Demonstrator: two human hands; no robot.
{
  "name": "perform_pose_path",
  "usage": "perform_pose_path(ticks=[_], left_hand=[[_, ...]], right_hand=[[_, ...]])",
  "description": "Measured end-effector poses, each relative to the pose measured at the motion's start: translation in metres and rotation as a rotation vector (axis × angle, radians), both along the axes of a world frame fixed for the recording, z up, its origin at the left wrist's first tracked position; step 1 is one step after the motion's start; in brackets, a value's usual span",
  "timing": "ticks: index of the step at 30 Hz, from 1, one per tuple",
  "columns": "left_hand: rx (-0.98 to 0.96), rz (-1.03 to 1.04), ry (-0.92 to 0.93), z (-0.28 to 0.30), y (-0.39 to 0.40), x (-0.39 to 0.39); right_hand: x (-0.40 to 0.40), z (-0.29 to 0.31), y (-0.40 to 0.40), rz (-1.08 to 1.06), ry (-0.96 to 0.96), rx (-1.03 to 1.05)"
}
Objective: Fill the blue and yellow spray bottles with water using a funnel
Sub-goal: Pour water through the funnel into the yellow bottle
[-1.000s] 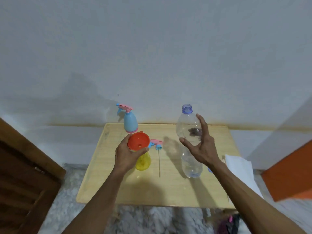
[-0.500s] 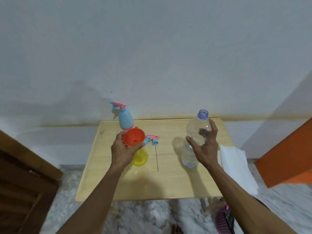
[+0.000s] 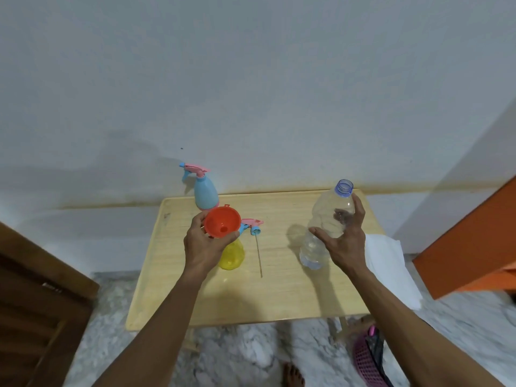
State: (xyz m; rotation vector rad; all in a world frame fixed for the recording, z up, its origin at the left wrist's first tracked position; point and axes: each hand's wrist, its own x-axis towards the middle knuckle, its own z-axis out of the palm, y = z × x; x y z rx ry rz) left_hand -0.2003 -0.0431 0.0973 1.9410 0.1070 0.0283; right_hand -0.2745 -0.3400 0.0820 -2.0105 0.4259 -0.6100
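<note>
Left grip (image 3: 202, 247) pinches the orange funnel (image 3: 222, 225) atop the yellow spray bottle (image 3: 231, 254) on the desk (image 3: 279, 297); right grip (image 3: 344, 243) curls round the tilted, uncapped water bottle (image 3: 325, 224); risk: a fast pour overshoots the funnel.

1. The clear water bottle (image 3: 325, 227) no longer stands upright as it did a second ago; it now leans, its open neck tipped up and away to the right, its base low and nearer the table's (image 3: 279, 297) middle.
2. The right hand (image 3: 342, 241), which a second ago was open beside the bottle with fingers spread, now grips its body, thumb on the near side and fingers wrapped round the far side.
3. The bottle's base now looks lifted just off the tabletop, though that is hard to tell.
</note>
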Motion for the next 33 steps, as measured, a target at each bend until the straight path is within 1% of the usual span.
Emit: perform_pose_path(ticks=[5, 9, 17, 22, 26, 33], left_hand=[[-0.031, -0.020, 0.034, -0.011, 0.004, 0.003], [-0.039, -0.021, 0.039, -0.014, 0.005, 0.001], [-0.078, 0.027, 0.056, -0.013, 0.004, -0.004], [-0.148, 0.034, 0.073, -0.014, 0.000, -0.009], [-0.243, 0.053, 0.057, -0.012, -0.003, -0.013], [-0.369, 0.175, 0.028, 0.002, -0.014, -0.015]], right_hand=[[-0.005, 0.006, 0.003, -0.020, 0.064, 0.004], [-0.007, 0.008, 0.009, -0.042, 0.066, 0.028], [-0.008, 0.009, 0.010, -0.059, 0.058, 0.007], [-0.011, 0.007, 0.009, -0.047, 0.065, 0.028], [-0.013, 0.004, 0.008, -0.050, 0.050, 0.077], [-0.011, -0.005, 0.006, -0.044, -0.011, 0.123]])
